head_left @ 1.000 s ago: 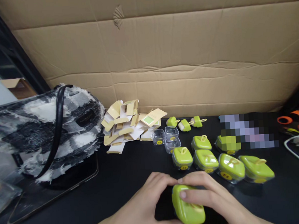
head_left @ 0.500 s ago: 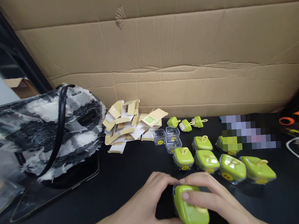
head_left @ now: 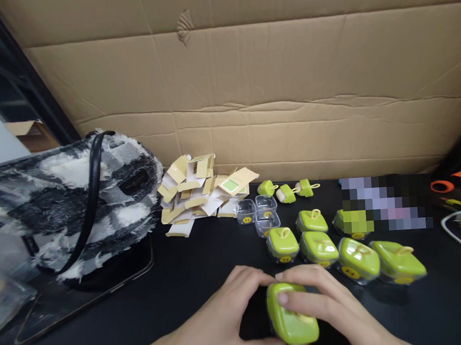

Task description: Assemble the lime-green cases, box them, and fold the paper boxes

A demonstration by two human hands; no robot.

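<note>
Between my two hands, low in the view, is a small clear container with a green lid (head_left: 296, 327). My left hand (head_left: 231, 313) grips its left side, thumb near the front edge. My right hand (head_left: 332, 304) holds it from the right, with one fingertip pressing on the lid top and another at the far edge. Just beyond stand several like containers with green lids and pale loops, such as the nearest lidded container (head_left: 282, 242). Three clear open cups (head_left: 267, 222) sit behind them, and three loose green lids (head_left: 287, 192) lie farther back.
A heap of flattened small cardboard boxes (head_left: 195, 193) lies at the back. A black-and-white fringed handbag (head_left: 118, 184) stands at left by a dark tray (head_left: 86, 301). Orange-handled scissors (head_left: 442, 186) and a white cable (head_left: 459, 239) are at far right. Cardboard (head_left: 249, 88) walls the back.
The held container has shifted slightly left and up, and its lid appears a little more level. Both hands keep their grip. The other things stay where they were.
</note>
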